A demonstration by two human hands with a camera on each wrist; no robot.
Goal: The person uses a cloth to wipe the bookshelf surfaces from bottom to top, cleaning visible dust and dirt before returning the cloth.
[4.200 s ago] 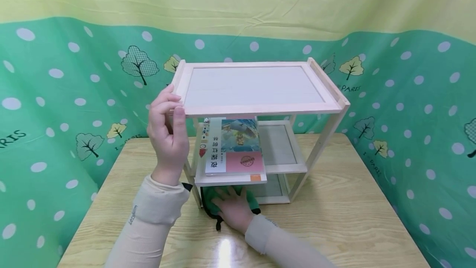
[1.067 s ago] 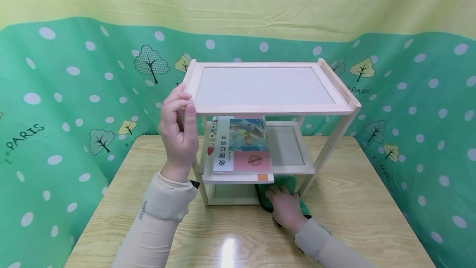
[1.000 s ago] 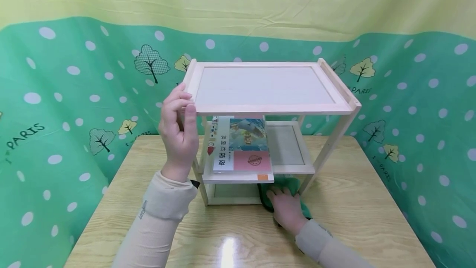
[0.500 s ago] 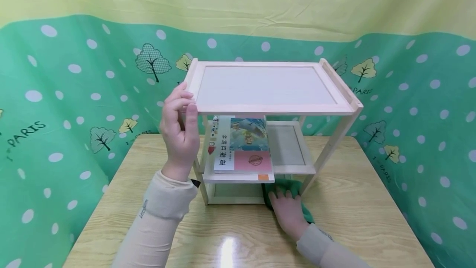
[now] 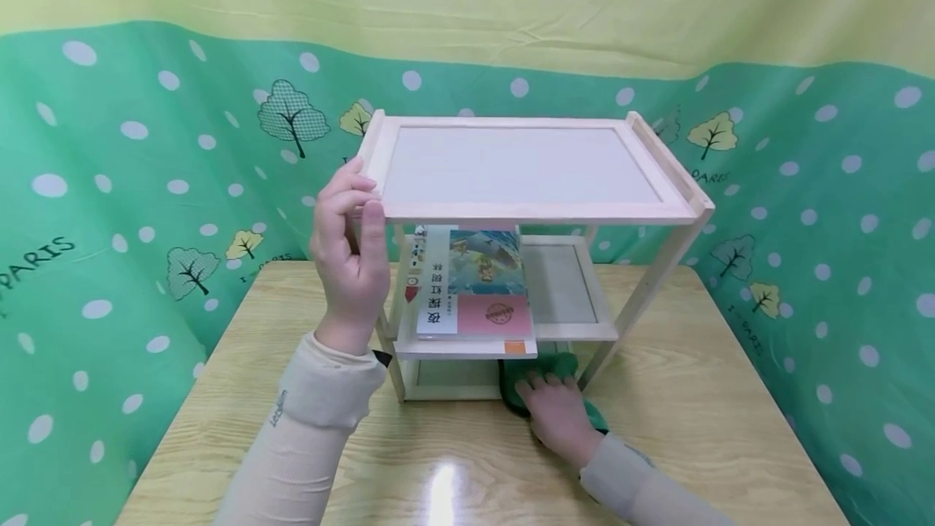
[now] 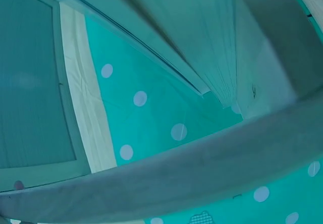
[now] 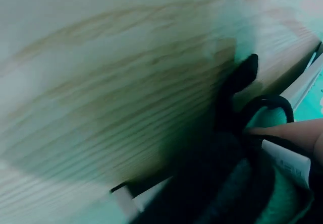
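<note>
A small three-tier wooden shelf [image 5: 526,211] stands on the table. My left hand [image 5: 349,258] grips its top front left corner, fingers over the side rail and thumb at the front edge. On the bottom tier [image 5: 454,393], right of middle, my right hand [image 5: 558,416] holds a green cloth [image 5: 561,362] with black edging, its fingers bent over it. The cloth's front part hangs out past the tier's front edge. In the right wrist view a thumb [image 7: 298,133] lies against the cloth, beside a white label [image 7: 287,162] and a black loop [image 7: 272,101].
Books [image 5: 475,291] lie stacked on the left half of the middle tier, the lower one jutting past its front edge. The shelf's front right leg [image 5: 643,299] is close to my right hand. Behind the wooden table [image 5: 701,428] hangs a dotted green and yellow curtain [image 5: 146,161].
Over the last seconds my right hand has taken the cloth from the left end of the bottom tier toward the right, then slightly back left just now. My left hand keeps its grip.
</note>
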